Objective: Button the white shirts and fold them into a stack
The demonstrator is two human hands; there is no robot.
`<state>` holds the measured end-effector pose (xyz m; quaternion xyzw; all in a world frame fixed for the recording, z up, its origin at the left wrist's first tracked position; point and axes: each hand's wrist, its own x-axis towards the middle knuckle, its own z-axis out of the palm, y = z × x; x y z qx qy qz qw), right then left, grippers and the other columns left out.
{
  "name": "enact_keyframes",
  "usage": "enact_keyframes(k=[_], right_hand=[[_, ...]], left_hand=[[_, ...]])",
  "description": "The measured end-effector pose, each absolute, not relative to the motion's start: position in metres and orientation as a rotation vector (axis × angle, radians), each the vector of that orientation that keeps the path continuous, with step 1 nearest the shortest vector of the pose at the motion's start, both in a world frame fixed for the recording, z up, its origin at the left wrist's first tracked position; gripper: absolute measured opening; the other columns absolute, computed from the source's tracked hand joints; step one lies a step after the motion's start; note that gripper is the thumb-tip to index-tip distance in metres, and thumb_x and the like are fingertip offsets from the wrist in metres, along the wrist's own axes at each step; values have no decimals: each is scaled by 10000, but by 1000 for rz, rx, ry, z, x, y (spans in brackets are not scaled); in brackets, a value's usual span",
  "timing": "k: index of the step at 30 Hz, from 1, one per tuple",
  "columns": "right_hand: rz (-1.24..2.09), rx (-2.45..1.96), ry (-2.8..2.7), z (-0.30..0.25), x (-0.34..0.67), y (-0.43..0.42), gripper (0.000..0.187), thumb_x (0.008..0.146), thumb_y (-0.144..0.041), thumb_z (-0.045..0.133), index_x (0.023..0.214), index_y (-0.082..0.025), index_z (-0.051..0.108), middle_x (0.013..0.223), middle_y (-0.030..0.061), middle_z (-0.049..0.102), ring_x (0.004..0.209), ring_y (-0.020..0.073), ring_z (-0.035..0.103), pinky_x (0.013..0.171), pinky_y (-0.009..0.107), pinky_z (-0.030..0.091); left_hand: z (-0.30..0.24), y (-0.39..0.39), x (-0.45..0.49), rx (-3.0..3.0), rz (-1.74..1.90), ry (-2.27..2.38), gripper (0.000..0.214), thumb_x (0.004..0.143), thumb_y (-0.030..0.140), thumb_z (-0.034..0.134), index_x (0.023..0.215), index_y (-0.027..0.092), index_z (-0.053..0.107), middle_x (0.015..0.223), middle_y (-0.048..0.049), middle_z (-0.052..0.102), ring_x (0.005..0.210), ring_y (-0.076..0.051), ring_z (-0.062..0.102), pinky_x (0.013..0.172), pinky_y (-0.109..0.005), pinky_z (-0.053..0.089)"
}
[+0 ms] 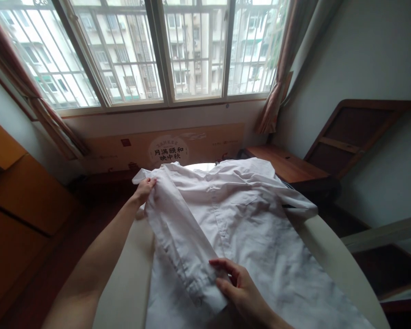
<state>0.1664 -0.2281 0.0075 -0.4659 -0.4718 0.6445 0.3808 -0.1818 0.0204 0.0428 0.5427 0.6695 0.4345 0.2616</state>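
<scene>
A white button-up shirt (pixel 239 219) lies spread on a pale round table (pixel 123 269), front side up with its collar end away from me. Its left-side sleeve (pixel 178 228) is folded over the front and runs down toward me. My left hand (pixel 146 189) is closed on the fabric near the shoulder, at the far left of the shirt. Near the cuff, my right hand (pixel 238 285) has its thumb and fingers closed on the sleeve's edge. The other sleeve (pixel 299 205) hangs out to the right, over the table's side.
Beyond the table, a printed cardboard panel (pixel 119 153) leans under a barred window (pixel 192 55). To the right stand a brown wooden surface (pixel 287 164) and a wood-framed panel (pixel 356 132). Orange-brown cabinets (pixel 17 201) line the left side.
</scene>
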Motion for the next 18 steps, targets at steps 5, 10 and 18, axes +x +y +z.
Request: enact_keyframes(k=[5, 10, 18], right_hand=[[1881, -1231, -1159, 2, 159, -232, 571, 726, -414, 654, 1241, -207, 518, 992, 39, 628, 490, 87, 553, 443, 242, 465], [1734, -1329, -1519, 4, 162, -233, 561, 796, -380, 563, 1317, -188, 488, 892, 63, 671, 490, 126, 574, 465, 257, 459], [606, -1212, -2437, 56, 165, -229, 517, 834, -433, 580, 1286, -186, 546, 1245, 164, 583, 1136, 343, 534, 942, 468, 431]], left_hand=[[46, 17, -172, 1802, 655, 2391, 320, 883, 412, 436, 991, 144, 575, 932, -169, 664, 913, -304, 628, 754, -354, 446], [55, 1, -149, 1882, 484, 2603, 440, 918, 419, 351, 1186, 118, 528, 1063, -227, 643, 1014, -379, 600, 808, -458, 450], [31, -80, -86, 2749, 473, 1834, 633, 902, 520, 362, 1433, 174, 360, 1518, -120, 291, 1423, -303, 171, 1152, -492, 121]])
